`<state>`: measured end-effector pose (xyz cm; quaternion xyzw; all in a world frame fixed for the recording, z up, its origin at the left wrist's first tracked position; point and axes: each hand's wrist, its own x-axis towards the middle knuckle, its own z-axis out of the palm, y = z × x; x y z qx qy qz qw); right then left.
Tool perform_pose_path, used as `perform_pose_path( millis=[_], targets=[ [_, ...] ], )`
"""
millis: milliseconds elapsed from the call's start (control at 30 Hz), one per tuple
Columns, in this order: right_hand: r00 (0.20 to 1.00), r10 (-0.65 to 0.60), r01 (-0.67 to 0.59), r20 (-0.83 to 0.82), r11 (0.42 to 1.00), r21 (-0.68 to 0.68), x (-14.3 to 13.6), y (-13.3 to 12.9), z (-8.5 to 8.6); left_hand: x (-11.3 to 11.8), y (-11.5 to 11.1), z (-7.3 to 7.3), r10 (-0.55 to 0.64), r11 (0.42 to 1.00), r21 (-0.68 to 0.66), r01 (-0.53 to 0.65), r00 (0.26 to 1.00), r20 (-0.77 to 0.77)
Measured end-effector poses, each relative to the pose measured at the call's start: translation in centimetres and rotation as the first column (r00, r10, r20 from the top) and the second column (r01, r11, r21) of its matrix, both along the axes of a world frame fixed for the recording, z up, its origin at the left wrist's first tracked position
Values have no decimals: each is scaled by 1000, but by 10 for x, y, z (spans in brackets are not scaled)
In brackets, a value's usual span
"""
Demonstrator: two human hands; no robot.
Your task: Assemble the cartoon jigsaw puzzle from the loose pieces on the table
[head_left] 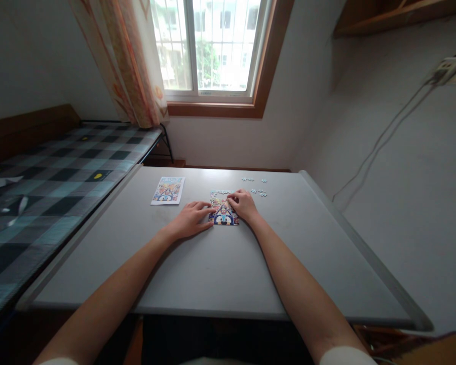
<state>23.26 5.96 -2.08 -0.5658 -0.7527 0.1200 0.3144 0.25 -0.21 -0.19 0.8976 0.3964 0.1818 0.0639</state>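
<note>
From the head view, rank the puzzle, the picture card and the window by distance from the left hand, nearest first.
1. Puzzle: touching the left hand, on its right.
2. Picture card: on the table, farther back and left.
3. Window: far wall.

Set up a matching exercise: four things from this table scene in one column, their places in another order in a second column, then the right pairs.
1. jigsaw puzzle
2. picture card
3. loose pieces
4. checked mattress

A. left of the puzzle, lying alone
B. beside the table, on the left
C. under both hands
D. far side of the table, right of the puzzle

Pairs: 1-C, 2-A, 3-D, 4-B
</note>
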Motion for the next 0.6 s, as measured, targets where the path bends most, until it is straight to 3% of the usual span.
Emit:
perform_pose_path(
  millis=[300,600],
  targets=[
    [995,16,-9,-103,997,71,2,1,-3,0,-1,1,0,1000,-9,0,1000,11],
    [1000,19,-19,-24,1000,21,1,-1,-1,0,-1,2,-1,1000,-10,1,1000,16]
  ],
)
